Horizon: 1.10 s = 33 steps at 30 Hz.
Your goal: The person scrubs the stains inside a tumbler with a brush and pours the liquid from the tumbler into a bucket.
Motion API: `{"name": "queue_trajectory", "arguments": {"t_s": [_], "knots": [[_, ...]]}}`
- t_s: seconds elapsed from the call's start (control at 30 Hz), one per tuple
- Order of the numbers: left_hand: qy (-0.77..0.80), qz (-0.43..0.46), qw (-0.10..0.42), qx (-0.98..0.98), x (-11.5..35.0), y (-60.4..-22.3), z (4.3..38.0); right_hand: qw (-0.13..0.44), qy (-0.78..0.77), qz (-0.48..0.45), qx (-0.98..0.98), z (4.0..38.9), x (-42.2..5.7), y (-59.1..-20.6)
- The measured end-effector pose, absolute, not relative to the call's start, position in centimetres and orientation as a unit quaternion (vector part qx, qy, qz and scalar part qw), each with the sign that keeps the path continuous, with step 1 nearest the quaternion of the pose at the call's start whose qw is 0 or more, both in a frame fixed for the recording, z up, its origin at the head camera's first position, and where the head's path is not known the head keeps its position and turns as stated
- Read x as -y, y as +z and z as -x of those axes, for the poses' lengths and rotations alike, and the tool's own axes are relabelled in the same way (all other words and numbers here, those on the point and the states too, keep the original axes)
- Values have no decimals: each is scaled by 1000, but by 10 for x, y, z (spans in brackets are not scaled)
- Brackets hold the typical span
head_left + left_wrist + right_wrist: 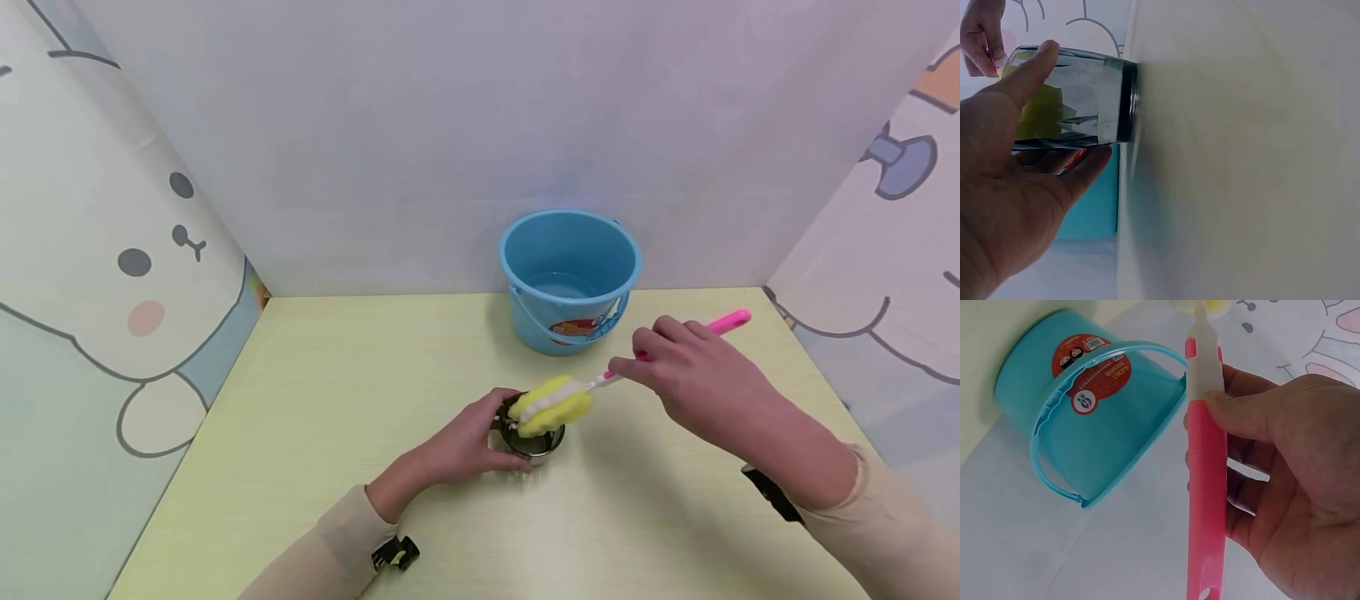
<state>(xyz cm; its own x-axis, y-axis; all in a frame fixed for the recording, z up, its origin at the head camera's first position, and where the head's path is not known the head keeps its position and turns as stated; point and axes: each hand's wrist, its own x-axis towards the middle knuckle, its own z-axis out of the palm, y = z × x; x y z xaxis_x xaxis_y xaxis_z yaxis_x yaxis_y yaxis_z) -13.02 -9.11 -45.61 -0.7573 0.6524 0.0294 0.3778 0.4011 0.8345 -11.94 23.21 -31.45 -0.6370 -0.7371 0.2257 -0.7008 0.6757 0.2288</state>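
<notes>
A tinted drinking glass (534, 450) stands upright on the table. My left hand (467, 443) grips it from the left, thumb on the near side and fingers round the far side. My right hand (701, 379) holds a sponge bottle brush by its pink handle (1207, 481), thumb pressed along it. The brush's yellow and white sponge head (553, 406) is at the glass's mouth, tilted down to the left. In the left wrist view, yellow sponge shows through the wall of the glass (1088, 94), in its upper part. Its lower part looks see-through.
A light blue bucket (536, 321) with a red label stands behind the glass near the table's back edge, its handle hanging down in front. The pale yellow table (360, 367) meets a plain back wall (375, 150); cartoon-printed panels (82, 208) flank both sides.
</notes>
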Motion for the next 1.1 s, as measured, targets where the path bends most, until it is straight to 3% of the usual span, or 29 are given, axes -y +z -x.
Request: {"name": "queue_trajectory", "arguments": {"t_s": [1.1], "knots": [[447, -317, 157, -822, 92, -456, 131, 189, -31, -426, 884, 131, -269, -324]]}}
